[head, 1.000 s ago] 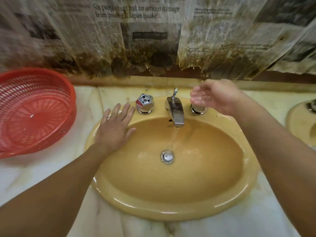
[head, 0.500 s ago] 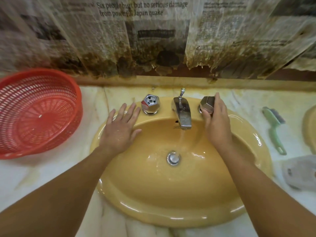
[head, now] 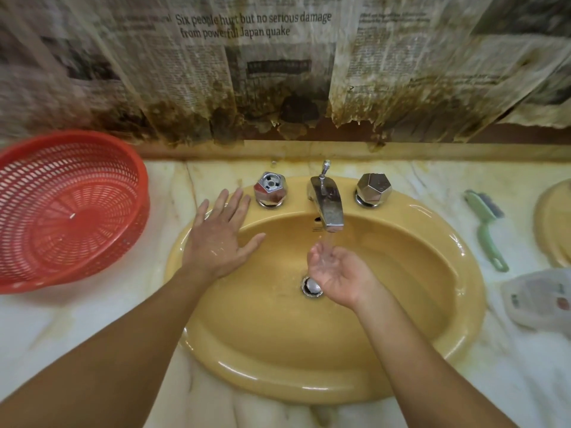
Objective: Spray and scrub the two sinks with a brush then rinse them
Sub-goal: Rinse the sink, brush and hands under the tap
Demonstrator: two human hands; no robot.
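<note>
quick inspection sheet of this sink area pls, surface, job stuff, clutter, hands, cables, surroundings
surface: marble counter, wet and yellow-stained near the back edge
job's things: yellow sink wet, faucet running; second sink at right edge; green brush lying on the counter between the sinks
clutter: red basket left of the sink; a blurred translucent plastic item at right
grippers: left hand flat on the sink rim; right hand cupped under the stream, holding nothing
cables: nothing seen
surroundings: stained, torn newspaper covering the wall
</note>
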